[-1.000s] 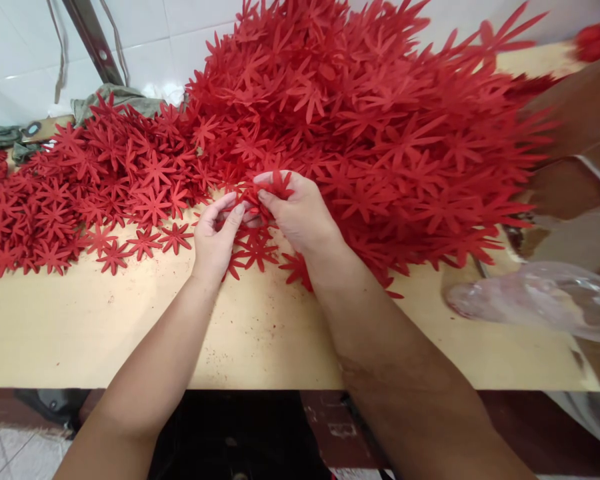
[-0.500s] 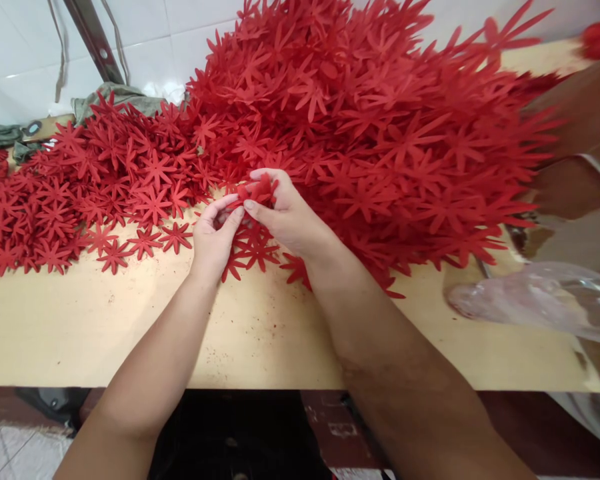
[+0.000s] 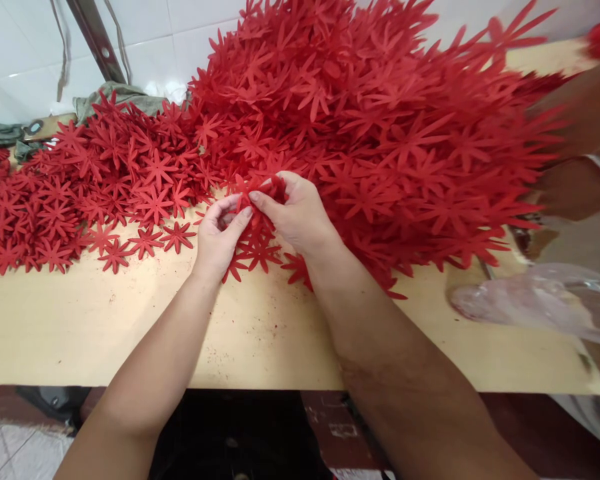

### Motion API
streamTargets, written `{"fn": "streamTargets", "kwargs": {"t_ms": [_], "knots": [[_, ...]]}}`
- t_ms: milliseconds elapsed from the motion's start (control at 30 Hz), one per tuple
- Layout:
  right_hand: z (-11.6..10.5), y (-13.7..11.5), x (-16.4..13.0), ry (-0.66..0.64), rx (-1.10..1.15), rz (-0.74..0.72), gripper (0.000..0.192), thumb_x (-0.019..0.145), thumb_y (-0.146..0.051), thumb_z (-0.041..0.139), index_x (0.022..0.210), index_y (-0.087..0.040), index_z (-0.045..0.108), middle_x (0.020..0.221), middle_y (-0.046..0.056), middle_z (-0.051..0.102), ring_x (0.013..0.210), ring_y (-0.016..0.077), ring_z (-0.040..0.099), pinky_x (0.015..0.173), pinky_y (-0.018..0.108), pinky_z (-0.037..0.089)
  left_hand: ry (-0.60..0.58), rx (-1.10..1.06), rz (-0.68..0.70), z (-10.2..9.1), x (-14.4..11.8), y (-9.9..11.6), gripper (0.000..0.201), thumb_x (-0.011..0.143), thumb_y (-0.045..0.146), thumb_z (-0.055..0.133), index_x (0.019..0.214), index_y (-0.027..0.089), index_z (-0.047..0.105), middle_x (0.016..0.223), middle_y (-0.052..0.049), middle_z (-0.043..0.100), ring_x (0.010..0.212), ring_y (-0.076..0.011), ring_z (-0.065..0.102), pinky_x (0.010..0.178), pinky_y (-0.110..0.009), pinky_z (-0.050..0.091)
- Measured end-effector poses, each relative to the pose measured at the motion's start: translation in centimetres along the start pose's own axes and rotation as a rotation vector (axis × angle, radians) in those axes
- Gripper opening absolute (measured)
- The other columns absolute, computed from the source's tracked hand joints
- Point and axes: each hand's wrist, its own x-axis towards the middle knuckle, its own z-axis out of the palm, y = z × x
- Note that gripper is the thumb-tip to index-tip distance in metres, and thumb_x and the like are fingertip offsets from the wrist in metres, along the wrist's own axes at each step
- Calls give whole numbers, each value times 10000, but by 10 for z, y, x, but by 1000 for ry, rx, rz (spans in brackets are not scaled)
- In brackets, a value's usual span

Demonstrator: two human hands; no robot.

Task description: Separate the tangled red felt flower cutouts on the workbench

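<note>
**Inspector:** Your right hand (image 3: 297, 217) is closed around a small bunch of red flower cut-outs (image 3: 260, 189), thumb pressed across the front of it. The bunch sits at the near foot of the big red heap (image 3: 380, 120), just above the wooden table (image 3: 80, 327).

**Operator:** And the other hand?

**Inspector:** Your left hand (image 3: 217, 237) is directly beside the right, at the same near foot of the heap. Its thumb and forefinger are pinched on the edge of that same bunch, the remaining fingers curled beneath. Both hands touch the bunch; the fingertips of the two nearly meet.

**Operator:** What lies around them?

**Inspector:** Loose single cut-outs (image 3: 253, 250) lie flat on the table under your wrists, against the heap's near edge. To the heap's left a lower, flatter spread of smaller flowers (image 3: 80, 187) reaches the table's far side. To the heap's right, a clear plastic bag (image 3: 540, 303) rests on the table's corner. Behind the heap stands a white tiled wall (image 3: 25, 60).
</note>
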Motion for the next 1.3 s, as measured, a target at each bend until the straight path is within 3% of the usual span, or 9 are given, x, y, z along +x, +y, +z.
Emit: {"fn": "streamTargets", "kwargs": {"t_ms": [133, 367, 533, 733, 900, 1067, 1300], "knots": [[0, -2, -2, -80, -6, -6, 172, 679, -234, 694, 691, -207, 524, 700, -15, 556, 703, 135, 538, 728, 320, 483, 1, -59, -29, 0, 0, 1, 268, 645, 235, 790, 886, 241, 674, 914, 20, 668, 1063, -145, 609, 973, -298, 453], [-6, -9, -5, -232, 113, 46, 241, 621, -283, 759, 747, -205, 569, 767, -7, 607, 770, 140, 579, 774, 313, 497, 13, -78, 3, -3, 4, 0, 127, 680, 275, 766, 764, 216, 690, 806, 26, 694, 982, -146, 643, 944, -304, 469], [-7, -8, -4, -214, 113, 72, 220, 596, -244, 763, 734, -194, 599, 721, -17, 604, 695, 125, 556, 739, 310, 497, -26, -117, -31, -2, 4, -1, 150, 762, 353, 690, 807, 211, 702, 834, 7, 702, 1001, -162, 643, 920, -314, 477], [-10, -7, -3, -222, 55, 64, 194, 625, -249, 754, 698, -186, 585, 653, -27, 563, 652, 114, 533, 689, 298, 493, -15, -24, -44, -4, 6, 1, 37, 705, 183, 731, 706, 183, 694, 708, 27, 687, 729, -94, 630, 823, -255, 476], [-16, -7, -1, -226, 85, 51, 228, 588, -237, 765, 743, -190, 604, 700, -27, 594, 678, 112, 552, 732, 304, 512, 39, -8, 3, -7, 10, -1, 51, 698, 160, 723, 674, 175, 681, 651, 50, 681, 619, -59, 597, 690, -199, 468], [-20, -5, 2, -142, 70, 53, 142, 646, -185, 726, 668, -191, 585, 681, -27, 578, 653, 100, 544, 693, 287, 506, 76, 41, -8, -7, 12, 0, 134, 692, 190, 735, 623, 158, 625, 559, 63, 630, 518, -40, 536, 592, -180, 429], [-19, -14, 1, -121, 41, 34, 229, 741, -216, 683, 582, -186, 520, 571, -33, 512, 589, 91, 518, 611, 263, 485, 40, 117, -63, -4, 7, 3, 293, 686, 301, 754, 574, 163, 520, 459, 80, 523, 422, -28, 422, 483, -181, 331]]}}
